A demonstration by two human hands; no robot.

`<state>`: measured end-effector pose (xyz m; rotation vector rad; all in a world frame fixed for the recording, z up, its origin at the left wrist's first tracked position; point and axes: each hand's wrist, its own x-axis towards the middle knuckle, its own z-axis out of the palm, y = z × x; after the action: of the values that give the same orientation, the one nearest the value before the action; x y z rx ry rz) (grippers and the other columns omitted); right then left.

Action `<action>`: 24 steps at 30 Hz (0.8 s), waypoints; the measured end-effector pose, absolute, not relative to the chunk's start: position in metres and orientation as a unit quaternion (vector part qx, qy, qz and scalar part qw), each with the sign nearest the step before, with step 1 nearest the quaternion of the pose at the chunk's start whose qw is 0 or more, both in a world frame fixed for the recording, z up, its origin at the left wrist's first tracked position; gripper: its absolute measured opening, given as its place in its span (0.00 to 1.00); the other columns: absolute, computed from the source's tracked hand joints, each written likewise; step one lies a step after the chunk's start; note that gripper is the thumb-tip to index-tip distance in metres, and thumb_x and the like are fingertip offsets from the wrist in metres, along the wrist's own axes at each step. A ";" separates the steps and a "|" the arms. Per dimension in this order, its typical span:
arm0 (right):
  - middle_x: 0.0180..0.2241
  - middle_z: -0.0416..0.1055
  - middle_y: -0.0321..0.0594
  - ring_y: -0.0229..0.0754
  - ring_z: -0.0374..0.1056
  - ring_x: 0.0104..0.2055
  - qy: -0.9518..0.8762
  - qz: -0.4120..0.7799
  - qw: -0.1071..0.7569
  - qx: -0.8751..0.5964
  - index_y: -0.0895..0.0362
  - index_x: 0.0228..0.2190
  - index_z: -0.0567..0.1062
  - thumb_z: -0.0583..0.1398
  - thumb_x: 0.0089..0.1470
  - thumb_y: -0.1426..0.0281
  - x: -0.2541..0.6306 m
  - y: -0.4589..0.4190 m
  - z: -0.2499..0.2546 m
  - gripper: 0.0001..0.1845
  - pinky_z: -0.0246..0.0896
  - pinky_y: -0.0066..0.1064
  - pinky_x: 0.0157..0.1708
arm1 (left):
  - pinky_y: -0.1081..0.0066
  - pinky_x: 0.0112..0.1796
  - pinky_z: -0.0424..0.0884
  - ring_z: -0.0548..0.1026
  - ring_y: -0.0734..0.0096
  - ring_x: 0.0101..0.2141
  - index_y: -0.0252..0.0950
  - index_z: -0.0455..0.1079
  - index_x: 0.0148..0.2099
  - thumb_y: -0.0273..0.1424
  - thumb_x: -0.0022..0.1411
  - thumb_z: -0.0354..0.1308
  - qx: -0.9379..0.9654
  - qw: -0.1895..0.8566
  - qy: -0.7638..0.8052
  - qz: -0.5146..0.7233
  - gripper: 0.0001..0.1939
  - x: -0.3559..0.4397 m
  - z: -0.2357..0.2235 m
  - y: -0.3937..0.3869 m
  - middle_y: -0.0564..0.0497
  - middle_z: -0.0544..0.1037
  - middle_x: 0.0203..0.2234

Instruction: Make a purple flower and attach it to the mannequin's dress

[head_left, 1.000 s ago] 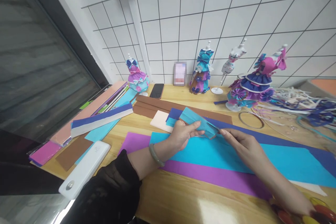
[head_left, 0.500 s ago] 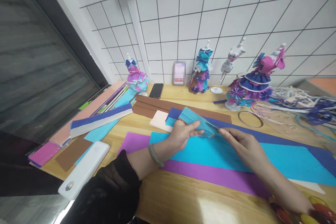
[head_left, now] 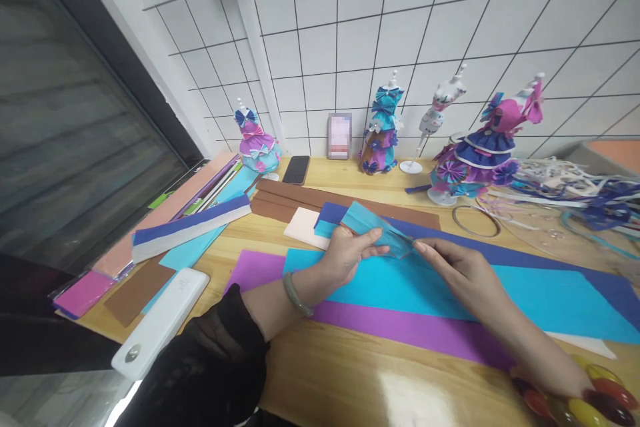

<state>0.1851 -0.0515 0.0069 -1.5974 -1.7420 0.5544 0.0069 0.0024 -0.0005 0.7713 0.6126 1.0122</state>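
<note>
A folded piece of teal crepe paper [head_left: 364,219] is held in the air over the table. My left hand [head_left: 347,255] grips its lower left side, thumb on top and fingers beneath. At its right corner my right hand [head_left: 453,267] pinches the paper between thumb and fingertips; the exact contact is too small to make out. Below both hands lies a wide turquoise crepe paper sheet [head_left: 400,290], with a purple sheet [head_left: 400,331] under it. A dark blue sheet [head_left: 505,253] extends behind them to the right.
Brown paper strips [head_left: 350,203] and a phone [head_left: 297,170] lie farther back. Dressed mini mannequins [head_left: 383,133] stand along the tiled wall, near a bare patterned one [head_left: 440,107]. Tangled ribbons [head_left: 575,197] fill the right. A white device [head_left: 160,320] sits at the left edge.
Both hands stay nearly in place on the teal paper, whose right edge has shifted slightly at the right fingertips. The camera view has tilted a little.
</note>
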 end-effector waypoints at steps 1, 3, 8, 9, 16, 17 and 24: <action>0.35 0.76 0.40 0.46 0.71 0.37 -0.673 0.211 0.349 -0.617 0.54 0.35 0.76 0.52 0.53 0.55 0.185 -0.052 0.007 0.20 0.65 0.33 0.37 | 0.62 0.37 0.70 0.69 0.76 0.27 0.30 0.69 0.30 0.33 0.40 0.67 0.354 0.760 0.278 0.468 0.16 0.007 -0.001 0.002 0.53 0.70 0.23; 0.35 0.76 0.39 0.46 0.71 0.37 -0.672 0.208 0.350 -0.618 0.54 0.35 0.76 0.52 0.53 0.55 0.184 -0.052 0.007 0.20 0.65 0.33 0.36 | 0.62 0.36 0.71 0.68 0.77 0.26 0.30 0.69 0.30 0.32 0.41 0.67 0.354 0.758 0.276 0.473 0.14 0.007 -0.002 0.002 0.54 0.69 0.22; 0.36 0.76 0.39 0.46 0.70 0.38 -0.668 0.206 0.356 -0.620 0.55 0.35 0.76 0.52 0.53 0.55 0.185 -0.052 0.006 0.20 0.64 0.34 0.38 | 0.62 0.36 0.71 0.67 0.78 0.26 0.30 0.68 0.28 0.32 0.41 0.67 0.350 0.745 0.297 0.484 0.13 0.008 -0.003 0.003 0.55 0.68 0.21; 0.36 0.76 0.39 0.46 0.70 0.39 -0.668 0.205 0.355 -0.621 0.55 0.35 0.75 0.53 0.52 0.55 0.185 -0.052 0.005 0.20 0.64 0.34 0.38 | 0.62 0.36 0.71 0.68 0.78 0.26 0.30 0.68 0.28 0.32 0.41 0.67 0.352 0.744 0.299 0.483 0.14 0.008 -0.002 0.003 0.54 0.68 0.22; 0.37 0.76 0.40 0.46 0.70 0.39 -0.667 0.212 0.346 -0.625 0.55 0.36 0.75 0.52 0.53 0.54 0.186 -0.052 0.005 0.20 0.63 0.36 0.39 | 0.61 0.36 0.71 0.67 0.79 0.24 0.30 0.66 0.23 0.32 0.39 0.67 0.353 0.747 0.306 0.473 0.14 0.009 0.000 0.001 0.56 0.66 0.18; 0.38 0.75 0.40 0.46 0.70 0.40 -0.665 0.214 0.347 -0.625 0.55 0.36 0.75 0.52 0.53 0.54 0.186 -0.052 0.004 0.20 0.63 0.36 0.40 | 0.61 0.36 0.72 0.66 0.79 0.23 0.30 0.65 0.22 0.31 0.40 0.67 0.353 0.747 0.307 0.473 0.14 0.009 0.000 0.001 0.56 0.65 0.17; 0.39 0.75 0.40 0.47 0.69 0.41 -0.668 0.212 0.347 -0.623 0.55 0.36 0.75 0.52 0.53 0.55 0.186 -0.052 0.003 0.20 0.63 0.37 0.41 | 0.60 0.35 0.72 0.66 0.79 0.23 0.29 0.65 0.21 0.31 0.39 0.67 0.352 0.752 0.307 0.464 0.14 0.009 0.001 0.000 0.57 0.64 0.16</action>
<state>0.1864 -0.0516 0.0032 -1.6152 -1.7334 0.5506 0.0091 -0.0003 0.0008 0.7690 0.6707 1.0131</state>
